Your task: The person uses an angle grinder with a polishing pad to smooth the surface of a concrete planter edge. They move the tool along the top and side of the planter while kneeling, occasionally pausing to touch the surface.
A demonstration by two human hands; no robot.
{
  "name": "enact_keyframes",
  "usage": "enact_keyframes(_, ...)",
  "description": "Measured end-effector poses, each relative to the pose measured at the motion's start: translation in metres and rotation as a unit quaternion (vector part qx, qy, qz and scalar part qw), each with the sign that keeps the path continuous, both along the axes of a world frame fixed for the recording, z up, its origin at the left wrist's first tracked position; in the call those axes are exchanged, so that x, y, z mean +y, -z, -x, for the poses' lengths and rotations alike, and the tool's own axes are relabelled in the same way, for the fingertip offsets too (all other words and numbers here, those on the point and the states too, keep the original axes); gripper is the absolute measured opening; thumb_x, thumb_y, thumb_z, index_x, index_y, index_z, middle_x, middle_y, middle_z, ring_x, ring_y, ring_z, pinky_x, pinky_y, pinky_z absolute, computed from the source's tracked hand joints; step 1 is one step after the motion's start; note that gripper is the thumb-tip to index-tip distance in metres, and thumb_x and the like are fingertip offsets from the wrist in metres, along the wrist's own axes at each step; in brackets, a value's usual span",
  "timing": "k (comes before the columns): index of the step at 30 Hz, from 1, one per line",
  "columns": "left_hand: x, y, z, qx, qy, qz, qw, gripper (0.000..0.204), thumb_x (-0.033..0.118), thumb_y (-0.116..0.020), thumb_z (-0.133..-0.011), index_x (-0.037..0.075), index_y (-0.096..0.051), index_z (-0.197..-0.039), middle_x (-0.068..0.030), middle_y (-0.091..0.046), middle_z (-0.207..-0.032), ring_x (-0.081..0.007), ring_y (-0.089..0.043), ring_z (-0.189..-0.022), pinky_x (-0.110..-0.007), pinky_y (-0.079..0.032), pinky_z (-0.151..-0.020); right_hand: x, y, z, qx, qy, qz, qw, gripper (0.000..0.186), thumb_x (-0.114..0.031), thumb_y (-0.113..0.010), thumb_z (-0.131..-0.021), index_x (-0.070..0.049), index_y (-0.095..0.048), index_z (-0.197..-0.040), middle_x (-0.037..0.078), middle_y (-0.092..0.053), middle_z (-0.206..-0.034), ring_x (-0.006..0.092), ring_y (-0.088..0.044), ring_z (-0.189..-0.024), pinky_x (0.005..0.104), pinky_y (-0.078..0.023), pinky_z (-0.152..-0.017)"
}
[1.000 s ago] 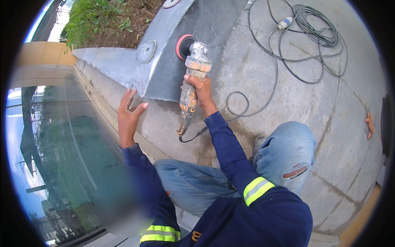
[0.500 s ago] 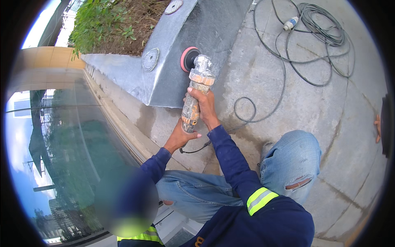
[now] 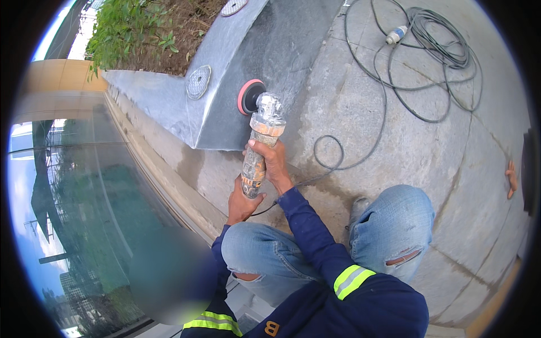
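Since a second ago, left hand [image 3: 241, 204] dropped from stone ledge to grinder's tail, closed round it. Right hand [image 3: 274, 163] grips mid-body of angle grinder [image 3: 258, 152] (two-handed for steadiness). Pink pad [image 3: 246, 97] flat on sloped stone face [image 3: 282, 50], near its lower corner. Paving rightward open; coiled cable [image 3: 434, 50] beyond.
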State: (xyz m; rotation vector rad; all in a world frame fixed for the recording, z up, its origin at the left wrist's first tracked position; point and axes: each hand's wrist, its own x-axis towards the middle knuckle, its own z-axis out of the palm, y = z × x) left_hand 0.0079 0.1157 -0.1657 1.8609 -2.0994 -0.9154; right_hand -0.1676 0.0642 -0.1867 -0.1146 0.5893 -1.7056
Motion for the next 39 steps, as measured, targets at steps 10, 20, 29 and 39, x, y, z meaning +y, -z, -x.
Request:
enact_keyframes(10,0.023,0.029,0.0,-0.027,-0.076,0.004,0.997,0.069,0.019,-0.089,-0.077,0.002,-0.061,-0.137,-0.019,-0.077,-0.116,-0.0304,-0.075,-0.107,-0.042,-0.056,-0.095,0.008,0.019,0.001,0.004,0.0,-0.057,0.998,0.04,-0.024,-0.084,-0.087,-0.001,-0.065,-0.113,0.011,-0.07,-0.092,0.0226,-0.074,-0.076,0.0381,-0.063,-0.07)
enact_keyframes(20,0.013,0.016,0.003,0.009,-0.059,0.042,0.997,0.068,0.026,-0.088,-0.076,0.007,-0.064,-0.137,-0.0202,-0.079,-0.112,-0.0389,-0.076,-0.107,-0.046,-0.057,-0.092,-0.002,0.003,0.001,0.005,0.009,-0.013,1.0,0.046,-0.021,-0.085,-0.086,-0.002,-0.062,-0.12,0.009,-0.068,-0.096,0.0215,-0.072,-0.076,0.0373,-0.062,-0.068)
enact_keyframes(29,0.03,0.04,-0.02,-0.008,-0.054,0.013,0.998,0.072,0.027,-0.088,-0.075,0.008,-0.064,-0.139,-0.0208,-0.078,-0.112,-0.0406,-0.076,-0.108,-0.047,-0.057,-0.093,0.013,0.031,-0.02,0.043,0.022,-0.043,0.998,0.044,-0.02,-0.086,-0.086,-0.001,-0.064,-0.119,0.009,-0.069,-0.095,0.0211,-0.073,-0.076,0.0374,-0.062,-0.069)
enact_keyframes(39,0.022,0.038,-0.001,-0.034,-0.065,0.017,0.997,0.08,0.03,-0.089,-0.074,0.011,-0.059,-0.146,-0.0215,-0.078,-0.116,-0.0411,-0.075,-0.111,-0.049,-0.057,-0.094,0.009,0.028,0.003,0.002,-0.003,-0.055,0.998,0.042,-0.023,-0.085,-0.088,0.0,-0.065,-0.116,0.01,-0.069,-0.094,0.0246,-0.075,-0.076,0.0394,-0.063,-0.068)
